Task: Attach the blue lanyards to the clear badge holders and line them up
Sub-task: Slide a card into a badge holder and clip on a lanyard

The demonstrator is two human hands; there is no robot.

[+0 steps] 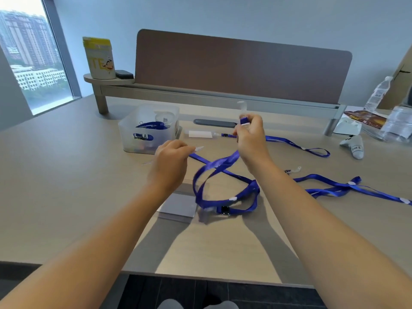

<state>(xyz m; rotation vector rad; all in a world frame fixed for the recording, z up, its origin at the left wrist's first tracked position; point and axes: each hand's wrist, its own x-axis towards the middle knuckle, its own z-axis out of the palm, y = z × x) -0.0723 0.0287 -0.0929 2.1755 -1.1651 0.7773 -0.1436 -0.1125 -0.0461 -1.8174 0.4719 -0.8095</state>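
Left hand, right hand pinch blue lanyard

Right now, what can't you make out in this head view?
- Head view: what the left hand pinches; a clear tip shows, fingers hide the rest.
- Whether the lanyard end in the right hand is clipped; fingers cover it.
- Contents of the clear bin: frosted wall blurs them.
- Far lanyard: cut off by the right edge.

Both hands pinching blue lanyard above table
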